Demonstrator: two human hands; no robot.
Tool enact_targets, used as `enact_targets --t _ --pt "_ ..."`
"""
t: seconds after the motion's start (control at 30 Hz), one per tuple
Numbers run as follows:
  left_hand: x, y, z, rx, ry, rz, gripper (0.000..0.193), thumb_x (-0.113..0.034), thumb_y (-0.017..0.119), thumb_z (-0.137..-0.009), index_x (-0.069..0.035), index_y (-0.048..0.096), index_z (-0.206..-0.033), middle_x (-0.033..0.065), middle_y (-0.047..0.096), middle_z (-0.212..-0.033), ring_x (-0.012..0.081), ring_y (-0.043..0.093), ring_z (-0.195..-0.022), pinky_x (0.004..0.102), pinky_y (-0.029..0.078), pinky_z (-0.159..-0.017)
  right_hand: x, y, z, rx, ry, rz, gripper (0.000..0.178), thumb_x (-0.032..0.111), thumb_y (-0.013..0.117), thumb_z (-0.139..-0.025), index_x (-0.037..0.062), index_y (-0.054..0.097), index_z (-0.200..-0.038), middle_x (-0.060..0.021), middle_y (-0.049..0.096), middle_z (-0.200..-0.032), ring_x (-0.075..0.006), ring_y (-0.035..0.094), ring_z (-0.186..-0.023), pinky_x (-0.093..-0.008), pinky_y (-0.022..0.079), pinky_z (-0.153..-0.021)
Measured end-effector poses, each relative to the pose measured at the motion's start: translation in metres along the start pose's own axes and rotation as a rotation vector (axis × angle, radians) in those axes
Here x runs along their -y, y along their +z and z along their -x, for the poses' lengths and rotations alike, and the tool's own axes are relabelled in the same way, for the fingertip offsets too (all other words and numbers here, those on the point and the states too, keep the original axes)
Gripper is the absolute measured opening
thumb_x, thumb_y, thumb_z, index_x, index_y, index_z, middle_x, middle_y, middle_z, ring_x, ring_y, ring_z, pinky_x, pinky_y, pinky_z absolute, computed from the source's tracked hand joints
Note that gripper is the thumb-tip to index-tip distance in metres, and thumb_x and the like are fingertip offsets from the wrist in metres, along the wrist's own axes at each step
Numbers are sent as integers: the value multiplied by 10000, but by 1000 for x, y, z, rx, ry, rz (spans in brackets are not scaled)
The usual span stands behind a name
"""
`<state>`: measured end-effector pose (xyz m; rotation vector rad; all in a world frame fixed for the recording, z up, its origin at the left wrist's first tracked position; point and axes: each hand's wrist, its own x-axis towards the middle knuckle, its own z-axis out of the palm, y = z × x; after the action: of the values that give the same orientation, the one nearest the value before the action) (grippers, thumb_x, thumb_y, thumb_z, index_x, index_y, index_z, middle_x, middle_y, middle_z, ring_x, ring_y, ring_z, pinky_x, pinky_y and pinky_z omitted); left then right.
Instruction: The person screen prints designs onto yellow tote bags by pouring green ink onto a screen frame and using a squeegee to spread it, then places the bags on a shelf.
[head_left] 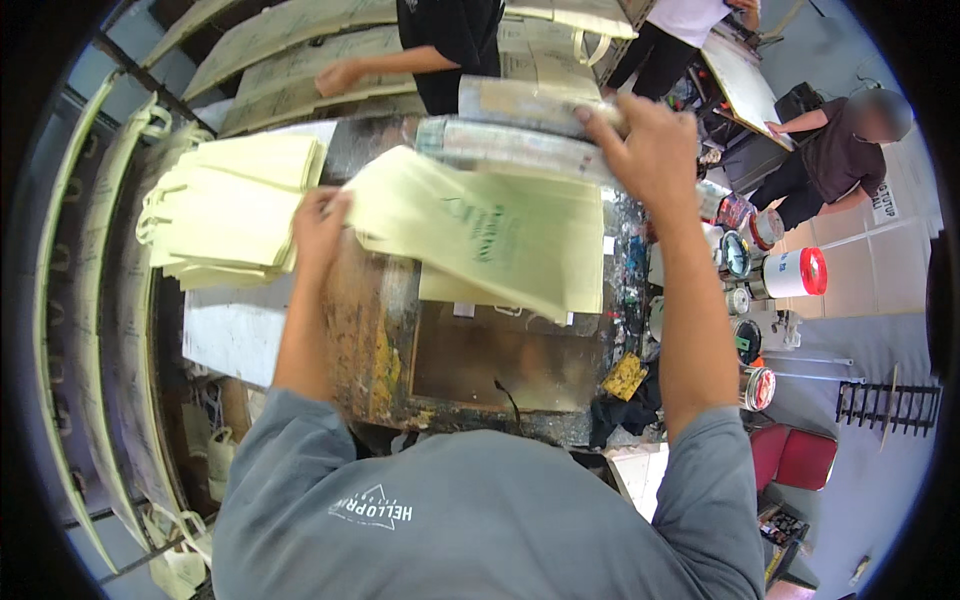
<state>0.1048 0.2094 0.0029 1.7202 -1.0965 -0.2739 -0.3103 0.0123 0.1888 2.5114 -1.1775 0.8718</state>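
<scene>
My left hand (322, 215) is closed on the corner of a cream fabric bag (520, 235) with a dark green print. The bag is lifted and slants down to the right, slightly blurred. Another cream piece (440, 285) lies partly hidden beneath it on the worktable. Beyond the bag, my right hand (652, 150) is closed around the right end of a raised, tape-edged frame (520, 142), which looks like a printing screen seen edge-on. Left of my left hand lies a stack of cream bags (225, 200) with handles at its left side.
Paint cans and jars (790, 272) line the right side of the paint-stained table (350, 340). A yellow sponge (625, 376) rests at its near right corner. Racks of bags (130, 300) stand left and behind. Other people (840, 150) work at the far side and right.
</scene>
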Motion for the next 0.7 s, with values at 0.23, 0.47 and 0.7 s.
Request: enact_targets --t 0.23,0.47,0.7 --pt "128 -256 -79 -229 -130 -373 561 -418 806 -962 50 705 -1254 173 741 -1064 218 690 -828 356 589 -795 15 -1 0 -27 8 -10 651 682 607 -967 50 726 -866 -145 722 -813 -338 687 -822 -475 395 -778" --pt "-39 125 125 523 -24 -206 898 -403 796 -918 -31 400 -1633 293 378 -1668 449 276 -1596 523 231 -1311 1 3 3 -43 13 56 688 716 592 -963 59 732 -815 -138 719 -758 -311 694 -775 -460 392 -759" --pt "-44 254 241 790 544 -488 1234 -931 579 -781 -114 353 -1678 198 234 -1759 409 152 -1642 785 8 -1234 6 -13 -11 75 98 -114 636 650 632 -967 35 684 -810 -165 717 -808 -346 665 -805 -487 418 -827"
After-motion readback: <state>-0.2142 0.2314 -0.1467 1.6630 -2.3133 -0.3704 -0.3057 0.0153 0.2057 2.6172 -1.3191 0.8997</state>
